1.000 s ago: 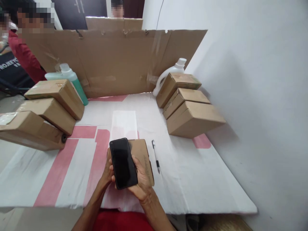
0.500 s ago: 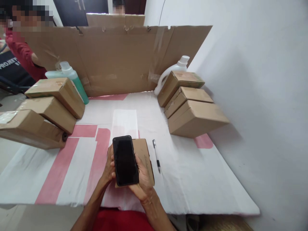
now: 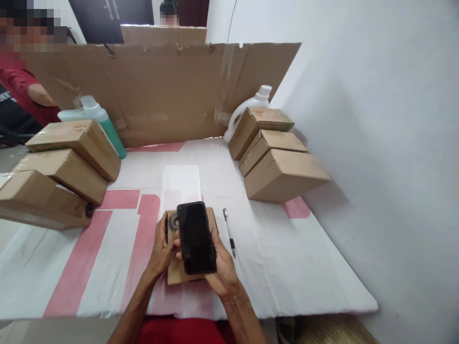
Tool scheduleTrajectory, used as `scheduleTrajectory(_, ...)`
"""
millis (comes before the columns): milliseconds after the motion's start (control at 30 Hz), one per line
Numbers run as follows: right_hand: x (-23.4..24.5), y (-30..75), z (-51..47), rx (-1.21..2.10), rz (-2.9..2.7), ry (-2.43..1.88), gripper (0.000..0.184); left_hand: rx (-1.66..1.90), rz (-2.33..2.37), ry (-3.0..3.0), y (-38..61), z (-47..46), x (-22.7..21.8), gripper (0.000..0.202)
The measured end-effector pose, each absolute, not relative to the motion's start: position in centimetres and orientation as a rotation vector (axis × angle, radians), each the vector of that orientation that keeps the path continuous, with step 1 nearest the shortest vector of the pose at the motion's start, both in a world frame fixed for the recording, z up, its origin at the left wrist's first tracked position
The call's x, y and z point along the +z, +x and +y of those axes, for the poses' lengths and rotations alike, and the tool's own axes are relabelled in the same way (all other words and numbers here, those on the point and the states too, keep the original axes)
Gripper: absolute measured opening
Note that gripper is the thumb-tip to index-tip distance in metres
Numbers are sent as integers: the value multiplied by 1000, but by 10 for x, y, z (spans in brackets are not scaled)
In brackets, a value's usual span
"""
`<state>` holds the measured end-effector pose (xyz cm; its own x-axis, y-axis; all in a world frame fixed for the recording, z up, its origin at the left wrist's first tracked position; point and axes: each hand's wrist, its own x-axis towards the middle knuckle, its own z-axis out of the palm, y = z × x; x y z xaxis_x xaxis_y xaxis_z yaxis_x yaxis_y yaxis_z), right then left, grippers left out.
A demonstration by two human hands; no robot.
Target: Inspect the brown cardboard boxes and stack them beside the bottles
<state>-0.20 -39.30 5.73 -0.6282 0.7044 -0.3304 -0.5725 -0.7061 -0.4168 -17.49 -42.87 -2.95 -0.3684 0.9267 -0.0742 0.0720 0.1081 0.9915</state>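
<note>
Two hands at phone: right hand grips its edge; left hand fingers bent alongside, hold unclear. Risk: one-sided grip could drop phone onto box beneath fingers.

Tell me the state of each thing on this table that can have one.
Phone: screen dark, held by left hand and right hand.
Flat cardboard box: lying on the table, under the phone.
Pen: lying loose beside the box, untouched.
Green bottle: cap on.
White jug: cap on.
Left boxes: three, closed, leaning on each other.
Right boxes: three, closed, leaning on each other.
</note>
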Motion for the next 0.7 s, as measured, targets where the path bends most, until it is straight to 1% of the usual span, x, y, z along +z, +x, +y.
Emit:
scheduleTrajectory(33,58,7,-388,2247,-380,-662,61,1333,1622,1011,-175,-428,-27,91)
scheduleTrajectory(100,56,28,-376,2128,-430,-781,64,1276,1650,1000,-176,-426,-22,91)
scheduleTrajectory(233,39,69,-353,1708,-632,-1093,54,1233,1682,1021,-176,-426,-15,87)
scheduleTrajectory(333,18,84,-342,1371,-1015,-1308,47,1246,1686,1023,-176,-428,-14,85)
scheduleTrajectory(433,0,82,-340,1120,-1424,-1488,49,1249,1693,1013,-177,-430,-12,84)
scheduleTrajectory(500,-8,73,-341,1025,-1553,-1556,48,1246,1717,1004,-179,-431,-11,83)
scheduleTrajectory(633,-17,56,-344,944,-1597,-1615,45,1243,1774,979,-183,-433,-8,83)
scheduleTrajectory(700,-20,51,-346,853,-1671,-1667,46,1252,1781,967,-185,-435,-8,84)
